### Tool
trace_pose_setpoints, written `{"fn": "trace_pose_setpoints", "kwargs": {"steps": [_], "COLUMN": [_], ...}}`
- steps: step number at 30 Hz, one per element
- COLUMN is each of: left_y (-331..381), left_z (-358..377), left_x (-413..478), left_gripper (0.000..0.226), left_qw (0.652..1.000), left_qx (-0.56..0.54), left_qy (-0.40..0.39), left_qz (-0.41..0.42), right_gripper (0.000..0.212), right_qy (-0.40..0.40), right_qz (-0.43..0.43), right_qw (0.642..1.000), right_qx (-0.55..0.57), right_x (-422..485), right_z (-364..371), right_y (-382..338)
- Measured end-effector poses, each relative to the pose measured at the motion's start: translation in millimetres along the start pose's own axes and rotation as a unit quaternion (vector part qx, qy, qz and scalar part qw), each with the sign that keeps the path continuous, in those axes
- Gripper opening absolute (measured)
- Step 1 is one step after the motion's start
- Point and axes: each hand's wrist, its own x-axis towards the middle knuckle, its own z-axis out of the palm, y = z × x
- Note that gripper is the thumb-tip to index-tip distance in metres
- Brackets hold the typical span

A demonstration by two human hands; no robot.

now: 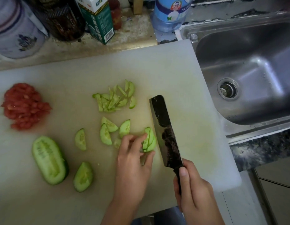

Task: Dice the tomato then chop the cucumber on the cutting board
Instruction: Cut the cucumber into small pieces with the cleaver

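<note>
The tomato part looks finished: a heap of diced tomato (24, 105) sits at the left edge of the cutting board (173, 70). The cucumber is partway there. A long half (49, 159) and a shorter chunk (83, 176) lie uncut at lower left, loose half-moon slices (107, 132) lie mid-frame, and a pile of thin strips (114, 99) lies above them. The left hand (133, 161) has its fingers curled, thumb and fingertips pinching a small stack of slices (149, 141) at lower centre. The right hand (194, 190) is wrapped round the handle of a dark cleaver (165, 132) — thumb laid along the top — with the blade just right of the stack. Left to do, I judge: this stack, the loose slices and both uncut pieces.
</note>
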Motion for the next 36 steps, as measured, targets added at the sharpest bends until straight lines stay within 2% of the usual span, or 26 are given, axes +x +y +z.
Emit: {"fn": "trace_pose_setpoints", "kwargs": {"steps": [5,9,14,21,27,32,34,36], "left_y": [4,7,12,30,36,12,-7,-18], "left_z": [9,13,22,39,32,-14,-32,-41], "left_x": [-4,2,13,71,73,19,7,5], "left_gripper": [0.062,0.055,0.048,0.037,0.044,0.023,0.030,0.040], "left_qw": [0.998,0.996,0.993,0.990,0.989,0.972,0.970,0.976], "left_qx": [0.051,0.080,0.066,0.004,-0.001,0.096,0.137,0.167], "left_qy": [0.016,0.045,0.092,0.140,0.150,0.200,0.189,0.137], "left_qz": [-0.016,-0.024,-0.035,-0.009,0.016,0.083,0.066,0.033], "right_gripper": [0.038,0.033,0.035,0.034,0.034,0.035,0.035,0.035], "right_qy": [-0.015,-0.015,-0.005,0.009,0.018,-0.032,-0.054,-0.066], "right_qz": [-0.013,-0.018,-0.017,-0.050,-0.055,-0.045,-0.050,-0.058], "right_qw": [1.000,1.000,1.000,0.999,0.998,0.998,0.997,0.996], "right_qx": [-0.008,-0.010,-0.003,-0.012,-0.017,-0.001,-0.006,-0.013], "right_x": [3,8,21,40,51,42,34,26], "right_z": [7,3,-9,-21,-28,-32,-31,-26], "right_y": [6,6,2,0,0,-5,-6,-6]}}
